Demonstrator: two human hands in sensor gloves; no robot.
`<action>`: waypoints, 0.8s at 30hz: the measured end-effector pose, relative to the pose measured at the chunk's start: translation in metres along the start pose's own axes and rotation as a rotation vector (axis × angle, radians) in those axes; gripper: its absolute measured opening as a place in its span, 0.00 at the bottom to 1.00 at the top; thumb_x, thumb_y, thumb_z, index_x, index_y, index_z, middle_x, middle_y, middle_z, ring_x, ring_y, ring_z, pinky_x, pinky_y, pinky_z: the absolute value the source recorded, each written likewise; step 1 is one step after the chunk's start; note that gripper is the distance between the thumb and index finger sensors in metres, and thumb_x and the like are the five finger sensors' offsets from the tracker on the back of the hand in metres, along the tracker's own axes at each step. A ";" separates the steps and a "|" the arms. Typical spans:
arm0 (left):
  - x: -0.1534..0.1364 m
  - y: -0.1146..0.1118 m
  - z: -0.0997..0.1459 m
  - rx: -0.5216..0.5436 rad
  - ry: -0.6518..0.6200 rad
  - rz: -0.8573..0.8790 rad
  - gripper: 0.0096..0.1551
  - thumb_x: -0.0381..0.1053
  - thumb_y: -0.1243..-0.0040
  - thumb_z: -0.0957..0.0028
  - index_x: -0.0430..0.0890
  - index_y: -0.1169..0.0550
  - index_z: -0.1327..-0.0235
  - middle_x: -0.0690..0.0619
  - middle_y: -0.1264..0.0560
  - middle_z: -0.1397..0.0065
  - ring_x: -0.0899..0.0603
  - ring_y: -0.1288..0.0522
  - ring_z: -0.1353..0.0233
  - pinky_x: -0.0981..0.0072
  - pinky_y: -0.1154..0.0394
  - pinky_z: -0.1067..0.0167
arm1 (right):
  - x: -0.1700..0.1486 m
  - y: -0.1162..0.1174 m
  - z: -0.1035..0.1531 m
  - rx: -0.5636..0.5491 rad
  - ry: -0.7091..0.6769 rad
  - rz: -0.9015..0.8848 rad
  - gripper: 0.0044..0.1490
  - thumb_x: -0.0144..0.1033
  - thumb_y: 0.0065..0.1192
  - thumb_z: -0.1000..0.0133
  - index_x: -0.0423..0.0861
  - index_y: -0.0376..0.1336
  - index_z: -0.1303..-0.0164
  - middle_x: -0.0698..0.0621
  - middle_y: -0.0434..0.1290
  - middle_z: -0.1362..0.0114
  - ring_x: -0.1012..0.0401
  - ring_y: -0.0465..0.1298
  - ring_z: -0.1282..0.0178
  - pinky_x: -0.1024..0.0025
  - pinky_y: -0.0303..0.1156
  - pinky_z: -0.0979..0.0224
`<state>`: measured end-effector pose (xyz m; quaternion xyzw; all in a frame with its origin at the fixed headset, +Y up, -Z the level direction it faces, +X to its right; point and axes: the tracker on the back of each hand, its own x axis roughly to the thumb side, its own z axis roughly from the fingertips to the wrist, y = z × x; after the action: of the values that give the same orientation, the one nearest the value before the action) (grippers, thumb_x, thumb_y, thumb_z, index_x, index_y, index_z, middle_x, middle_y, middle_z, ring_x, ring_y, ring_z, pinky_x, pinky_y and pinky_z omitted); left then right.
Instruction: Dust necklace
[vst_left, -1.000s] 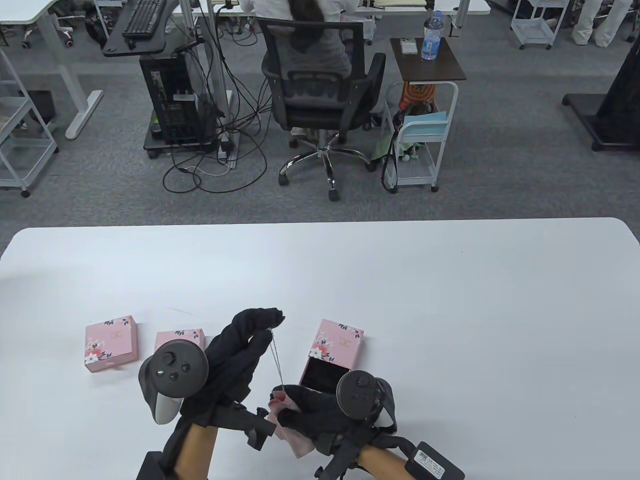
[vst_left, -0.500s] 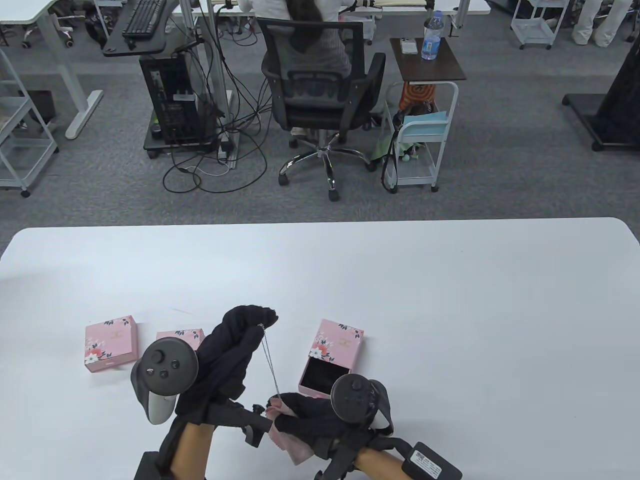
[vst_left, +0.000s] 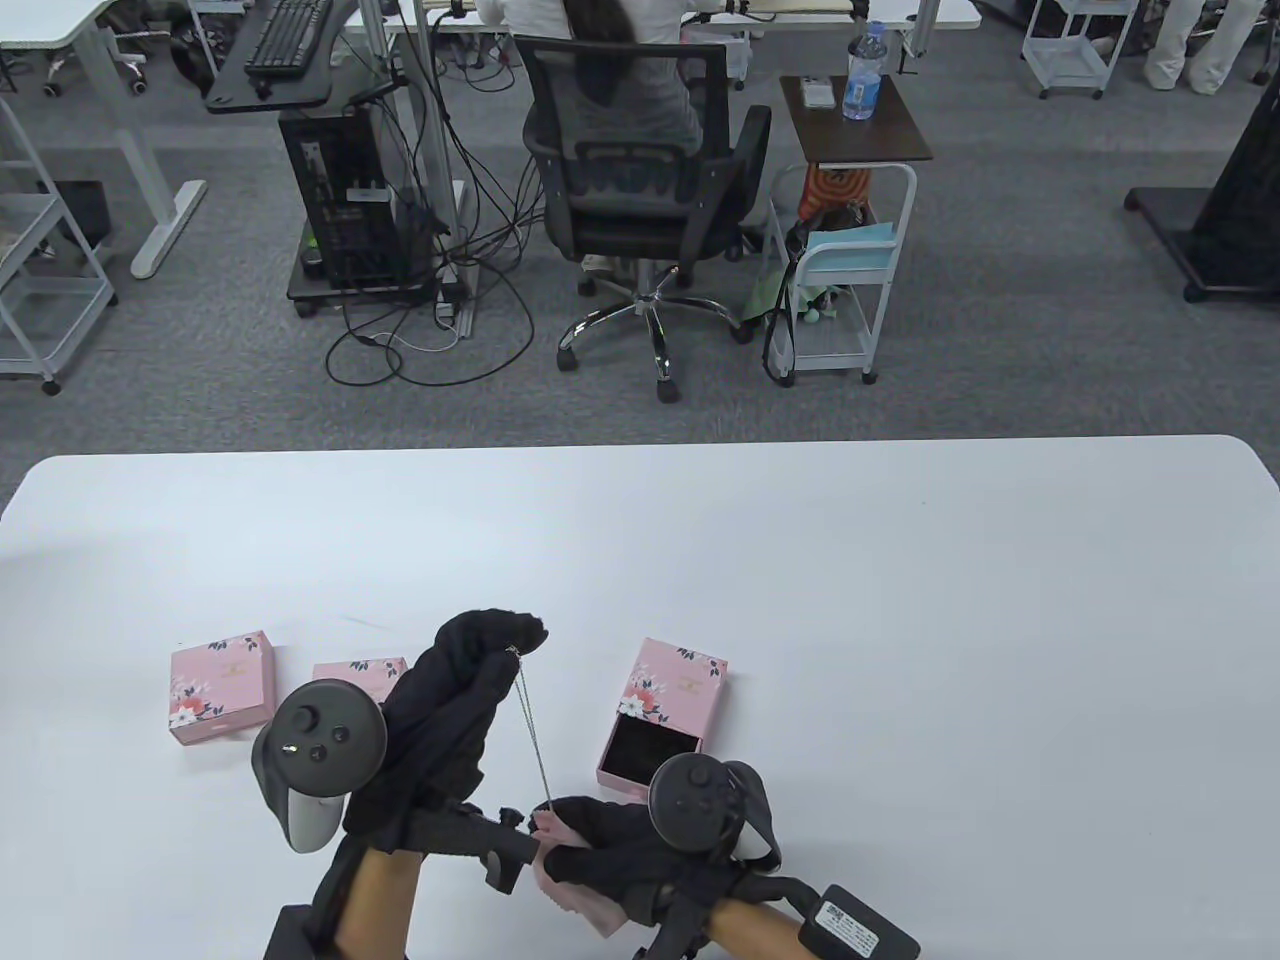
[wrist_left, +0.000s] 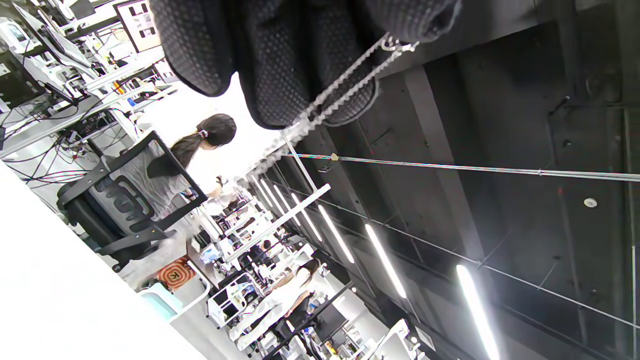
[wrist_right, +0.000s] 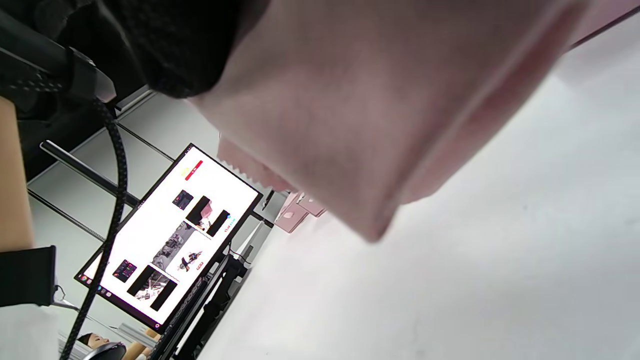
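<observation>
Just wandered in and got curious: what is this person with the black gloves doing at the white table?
They are cleaning a necklace. The left hand pinches the top of the thin chain and holds it up, so it hangs taut down to the right hand, which grips a pink cloth wrapped around the chain's lower end. An open pink box sits just behind, and two closed pink boxes lie to the left on the table.

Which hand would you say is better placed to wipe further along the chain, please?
Probably the right hand: it holds the pink cloth pinched around the chain's lower end. The left hand pinches the top, holding it taut.
</observation>
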<state>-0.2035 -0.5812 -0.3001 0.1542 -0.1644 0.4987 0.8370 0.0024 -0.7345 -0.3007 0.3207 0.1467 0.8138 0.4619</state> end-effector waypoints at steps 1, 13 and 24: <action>0.001 0.000 0.000 0.002 -0.005 0.000 0.25 0.50 0.51 0.43 0.49 0.30 0.33 0.52 0.21 0.29 0.40 0.21 0.29 0.45 0.28 0.29 | 0.000 0.000 0.000 0.001 0.002 0.003 0.30 0.43 0.60 0.43 0.48 0.61 0.31 0.50 0.79 0.44 0.57 0.83 0.50 0.66 0.77 0.42; 0.010 0.006 0.006 0.062 -0.062 -0.020 0.25 0.50 0.51 0.43 0.49 0.30 0.33 0.53 0.21 0.30 0.40 0.20 0.29 0.45 0.28 0.29 | 0.003 -0.003 -0.002 0.053 0.126 0.182 0.32 0.45 0.63 0.45 0.45 0.63 0.33 0.49 0.81 0.47 0.57 0.85 0.55 0.67 0.79 0.48; 0.007 0.007 0.005 0.076 -0.045 -0.031 0.25 0.50 0.51 0.43 0.49 0.31 0.33 0.53 0.21 0.30 0.40 0.21 0.29 0.45 0.28 0.29 | 0.002 -0.076 0.006 -0.208 0.433 0.420 0.26 0.42 0.62 0.44 0.50 0.66 0.35 0.48 0.81 0.46 0.54 0.84 0.53 0.65 0.77 0.46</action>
<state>-0.2066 -0.5744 -0.2923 0.1995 -0.1619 0.4881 0.8341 0.0556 -0.6926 -0.3355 0.1147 0.0883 0.9513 0.2721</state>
